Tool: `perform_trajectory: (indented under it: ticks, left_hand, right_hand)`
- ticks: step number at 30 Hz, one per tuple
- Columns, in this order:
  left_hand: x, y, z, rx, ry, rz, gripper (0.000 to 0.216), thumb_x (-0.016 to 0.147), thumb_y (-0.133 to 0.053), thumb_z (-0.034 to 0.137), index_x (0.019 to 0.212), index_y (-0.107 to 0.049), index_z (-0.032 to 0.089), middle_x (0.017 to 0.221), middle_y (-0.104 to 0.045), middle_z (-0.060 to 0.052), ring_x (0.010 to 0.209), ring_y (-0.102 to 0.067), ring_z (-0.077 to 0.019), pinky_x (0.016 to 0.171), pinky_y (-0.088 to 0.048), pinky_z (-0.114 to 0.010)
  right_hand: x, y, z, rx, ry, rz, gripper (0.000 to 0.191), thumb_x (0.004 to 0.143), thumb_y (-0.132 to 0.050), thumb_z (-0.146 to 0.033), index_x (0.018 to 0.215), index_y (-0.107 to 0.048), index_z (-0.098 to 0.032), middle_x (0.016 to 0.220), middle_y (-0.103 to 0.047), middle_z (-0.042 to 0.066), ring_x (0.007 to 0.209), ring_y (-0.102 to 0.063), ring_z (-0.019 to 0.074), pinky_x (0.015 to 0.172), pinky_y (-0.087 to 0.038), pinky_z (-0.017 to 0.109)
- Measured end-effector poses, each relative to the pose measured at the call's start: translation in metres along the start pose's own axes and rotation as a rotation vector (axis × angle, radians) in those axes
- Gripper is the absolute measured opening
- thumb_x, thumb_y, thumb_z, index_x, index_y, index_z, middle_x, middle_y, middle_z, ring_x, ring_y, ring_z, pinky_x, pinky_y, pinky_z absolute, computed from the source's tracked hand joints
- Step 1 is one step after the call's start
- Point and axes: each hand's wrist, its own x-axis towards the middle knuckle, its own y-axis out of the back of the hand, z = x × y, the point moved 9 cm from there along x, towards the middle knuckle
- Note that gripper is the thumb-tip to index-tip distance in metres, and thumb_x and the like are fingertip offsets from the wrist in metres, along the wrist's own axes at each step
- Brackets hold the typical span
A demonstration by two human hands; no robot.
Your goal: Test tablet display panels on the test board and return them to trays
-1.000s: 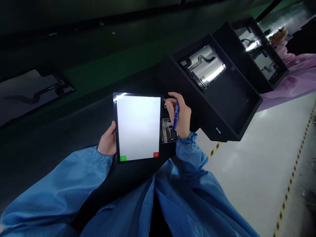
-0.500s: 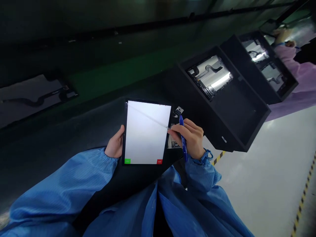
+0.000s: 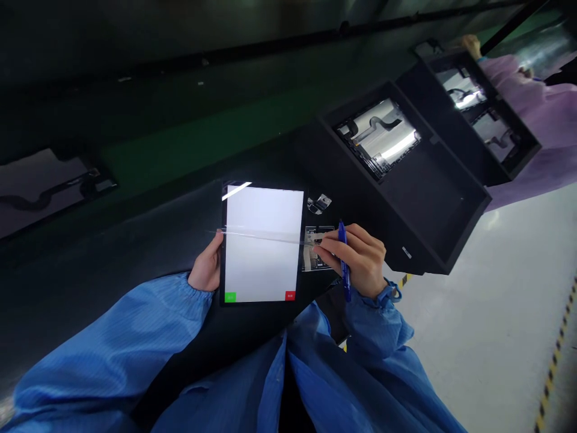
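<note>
My left hand (image 3: 208,263) is closed on the left edge of a tablet display (image 3: 264,258), thumb at its rim. The display is lit plain white, with a green box at its lower left corner and a red one at its lower right. My right hand (image 3: 363,260) holds a blue marker pen (image 3: 344,258) between its fingers. Its fingertips also pinch what looks like a thin clear film (image 3: 265,239), seen nearly edge-on as a line across the display. Beside the display lies a circuit board (image 3: 312,258), partly covered by my right fingers, and a small silvery part (image 3: 322,202).
A dark tray (image 3: 444,252) with a metal-backed panel (image 3: 381,135) stands to the right. Behind it is a second tray (image 3: 525,159) with two panels, near a co-worker's pink sleeve (image 3: 509,75). Another panel (image 3: 40,180) lies at the far left.
My right hand has moved slightly right and down with the pen and film. The film's line has swung from diagonal to nearly level. A bright reflection now crosses the display's top left corner.
</note>
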Motion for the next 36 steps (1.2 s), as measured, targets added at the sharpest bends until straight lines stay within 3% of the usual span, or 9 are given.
perform_trajectory:
  ticks: [5,9,12,15,19,22,26,30,36]
  left_hand:
    - [-0.011,-0.017,-0.005,0.107,-0.041,-0.096,0.05,0.091,-0.06,0.054,0.121,-0.069,0.014,0.118,-0.074,-0.013,0.119,-0.064,-0.0346,0.105,-0.052,-0.045]
    - [-0.026,-0.035,-0.009,0.194,-0.099,-0.197,0.052,0.085,-0.069,0.057,0.115,-0.072,0.015,0.12,-0.073,-0.013,0.118,-0.065,-0.036,0.103,-0.054,-0.044]
    - [-0.031,-0.033,-0.01,0.261,-0.111,-0.153,0.054,0.081,-0.072,0.058,0.111,-0.074,0.013,0.115,-0.075,-0.014,0.116,-0.065,-0.0376,0.101,-0.054,-0.045]
    - [-0.031,-0.026,-0.009,0.268,-0.079,-0.099,0.051,0.082,-0.072,0.055,0.111,-0.074,0.013,0.115,-0.075,-0.013,0.114,-0.067,-0.0362,0.098,-0.057,-0.043]
    - [-0.032,-0.02,-0.004,0.216,-0.039,-0.02,0.043,0.09,-0.065,0.047,0.116,-0.072,0.014,0.115,-0.075,-0.011,0.111,-0.069,-0.0304,0.094,-0.058,-0.036]
    - [-0.036,-0.022,-0.003,0.187,0.019,0.019,0.04,0.095,-0.057,0.04,0.122,-0.069,0.014,0.108,-0.077,-0.011,0.105,-0.072,-0.0298,0.093,-0.059,-0.039]
    - [-0.042,-0.025,-0.001,0.132,0.055,0.09,0.04,0.101,-0.045,0.035,0.127,-0.066,0.013,0.096,-0.079,-0.009,0.098,-0.074,-0.0275,0.09,-0.061,-0.037]
    - [-0.047,-0.03,0.001,0.088,0.104,0.103,0.045,0.103,-0.038,0.037,0.13,-0.063,0.011,0.092,-0.078,-0.01,0.093,-0.075,-0.0266,0.086,-0.061,-0.036]
    - [-0.051,-0.041,-0.003,0.009,0.254,0.03,0.055,0.103,-0.035,0.046,0.132,-0.062,0.009,0.094,-0.077,-0.014,0.086,-0.076,-0.027,0.082,-0.062,-0.037]
  right_hand:
    - [0.032,0.001,0.004,0.236,-0.097,0.039,0.019,0.091,-0.068,-0.022,0.074,-0.059,-0.022,0.116,-0.075,0.004,0.058,-0.063,0.0117,0.057,-0.055,0.028]
    - [0.066,-0.032,0.01,0.525,-0.235,-0.001,0.025,0.092,-0.066,-0.025,0.068,-0.057,-0.02,0.092,-0.077,0.002,0.072,-0.07,0.0156,0.059,-0.054,0.026]
    - [0.073,-0.039,0.028,0.622,-0.421,0.136,0.023,0.091,-0.067,-0.025,0.071,-0.059,-0.021,0.074,-0.069,-0.001,0.068,-0.068,0.0152,0.061,-0.055,0.027]
    - [0.062,-0.039,0.041,0.758,-0.483,0.172,0.013,0.089,-0.071,-0.028,0.087,-0.061,-0.021,0.084,-0.07,0.0,0.076,-0.072,0.0171,0.074,-0.061,0.031]
    - [0.039,-0.045,0.042,0.838,-0.337,-0.029,0.064,0.075,-0.085,-0.045,0.127,-0.054,-0.025,0.128,-0.065,0.008,0.119,-0.066,0.0286,0.108,-0.052,0.047]
    - [0.023,-0.049,0.051,0.765,-0.313,-0.057,0.078,0.073,-0.084,-0.054,0.137,-0.049,-0.027,0.138,-0.06,0.01,0.128,-0.06,0.0314,0.115,-0.044,0.051]
    - [0.021,-0.054,0.059,0.823,-0.34,0.007,0.078,0.08,-0.075,-0.062,0.142,-0.043,-0.028,0.138,-0.06,0.009,0.128,-0.06,0.031,0.113,-0.047,0.051]
    - [0.029,-0.064,0.069,0.926,-0.393,0.104,0.06,0.091,-0.057,-0.067,0.137,-0.045,-0.03,0.132,-0.065,0.006,0.124,-0.063,0.0267,0.111,-0.048,0.048]
    - [0.034,-0.11,0.085,1.049,-0.515,0.066,0.056,0.094,-0.048,-0.069,0.131,-0.047,-0.027,0.128,-0.066,0.007,0.121,-0.064,0.0241,0.112,-0.047,0.045]
